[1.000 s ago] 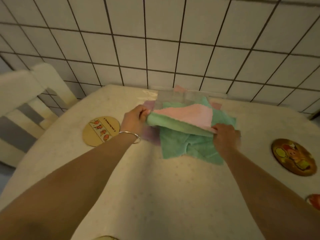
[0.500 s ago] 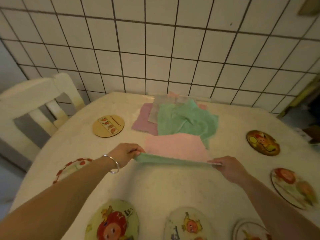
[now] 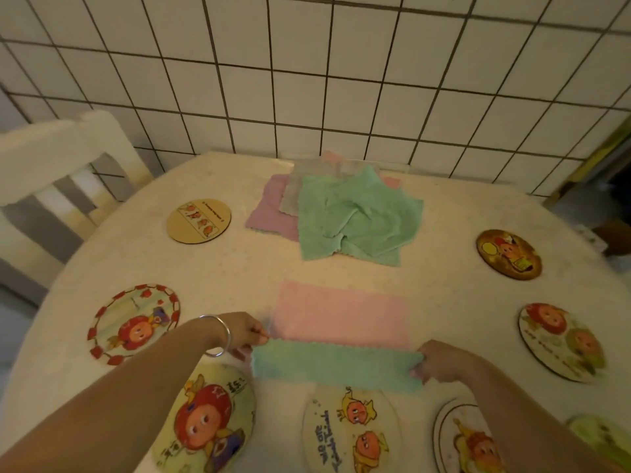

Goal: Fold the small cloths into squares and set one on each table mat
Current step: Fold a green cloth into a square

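Head view: white tiled wall (image 3: 307,80) fills the upper frame, above a round cream-speckled counter (image 3: 211,278). A white wooden chair (image 3: 51,158) stands at the upper left. At upper centre lies a loose pile of small cloths (image 3: 355,216), a crumpled green one on top of lilac, grey and pink ones. Round picture table mats ring the counter: a tan one (image 3: 199,220) at upper left, a dark one (image 3: 508,254) at right, others along the left, right and lower edges, none carrying a cloth. At centre a small pink-and-green cloth (image 3: 341,315) lies flat, its near edge turned over as a green strip. Left hand (image 3: 244,331), silver bangle (image 3: 215,336) on its wrist, pinches the strip's left end in its fingers; right hand (image 3: 440,361) pinches the right end.
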